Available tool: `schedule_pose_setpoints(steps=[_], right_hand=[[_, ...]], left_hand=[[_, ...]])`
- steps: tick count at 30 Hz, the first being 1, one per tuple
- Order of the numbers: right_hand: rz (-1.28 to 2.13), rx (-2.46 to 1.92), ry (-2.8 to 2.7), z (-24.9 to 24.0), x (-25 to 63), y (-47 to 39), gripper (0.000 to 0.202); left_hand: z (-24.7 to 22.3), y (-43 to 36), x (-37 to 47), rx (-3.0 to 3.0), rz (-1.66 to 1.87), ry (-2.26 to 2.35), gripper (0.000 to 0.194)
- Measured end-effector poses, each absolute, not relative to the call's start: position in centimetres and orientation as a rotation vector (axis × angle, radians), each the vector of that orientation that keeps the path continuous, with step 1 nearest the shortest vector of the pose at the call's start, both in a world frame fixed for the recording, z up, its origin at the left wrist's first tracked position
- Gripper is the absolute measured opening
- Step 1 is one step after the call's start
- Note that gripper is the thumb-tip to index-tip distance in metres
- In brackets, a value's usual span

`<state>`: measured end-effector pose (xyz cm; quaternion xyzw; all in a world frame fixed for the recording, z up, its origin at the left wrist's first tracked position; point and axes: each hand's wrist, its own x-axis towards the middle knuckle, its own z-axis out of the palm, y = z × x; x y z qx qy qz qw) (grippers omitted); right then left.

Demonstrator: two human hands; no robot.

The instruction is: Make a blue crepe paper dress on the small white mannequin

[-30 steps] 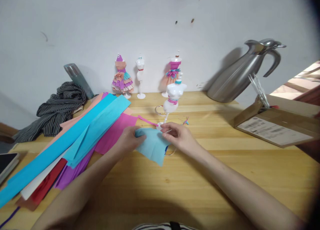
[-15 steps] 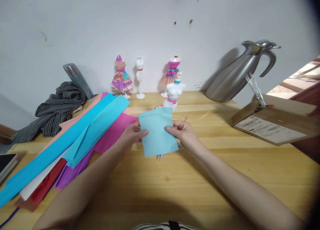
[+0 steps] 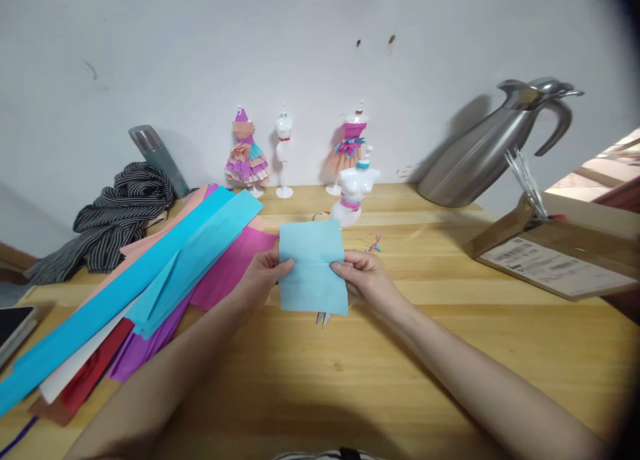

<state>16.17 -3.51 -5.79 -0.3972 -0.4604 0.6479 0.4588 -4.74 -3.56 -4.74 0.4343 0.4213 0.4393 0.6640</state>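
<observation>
A light blue, nearly square sheet of crepe paper (image 3: 313,288) is held up above the table between both hands, a faint crease running across its middle. My left hand (image 3: 263,273) pinches its left edge, thumb in front. On the opposite edge, my right hand (image 3: 364,273) grips it the same way. Behind the sheet, the tips of a pair of scissors (image 3: 323,319) peek out below; the rest is hidden. Just beyond stands a white mannequin torso (image 3: 356,185) with a pink band at the waist and a teal one at the neck.
Folded coloured crepe paper (image 3: 150,273) lies in a pile at left, beside a striped cloth (image 3: 117,210) and a bottle (image 3: 157,159). Small dress forms (image 3: 245,157) line the wall. At right are a steel jug (image 3: 493,147) and an opened cardboard box (image 3: 560,247).
The paper's top edge, bent over before, now stands flat and upright, and the sheet looks squarer. Both hands still hold its sides. The view has shifted slightly.
</observation>
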Motion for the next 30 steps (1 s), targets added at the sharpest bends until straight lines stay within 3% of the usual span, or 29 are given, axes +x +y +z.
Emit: schedule_pose_setpoints(steps=[10,14,18,23,30], right_hand=[[1.683,-0.951,-0.991,-5.4,16.8,-2.8,0.005],[1.696,-0.960,-1.103,-4.9,17.1,-2.7,0.014],[1.689,-0.962,-1.149,-5.0,17.0,-2.8,0.031],[1.584,-0.991,-1.165,-5.7,16.6,-2.9,0.034],[1.486,-1.004,-1.218,-5.6,16.6,-2.6,0.033]], left_hand=[[-4.6,-3.5,-5.9,1.019,1.005,0.891,0.018],[-4.5,-3.5,-6.2,1.172,0.978,0.956,0.007],[-3.5,-3.6,-5.8,1.092,0.968,0.968,0.015],[-3.5,-3.6,-5.0,0.877,0.953,0.953,0.047],[-5.4,-4.0,-4.5,0.789,0.746,0.917,0.048]])
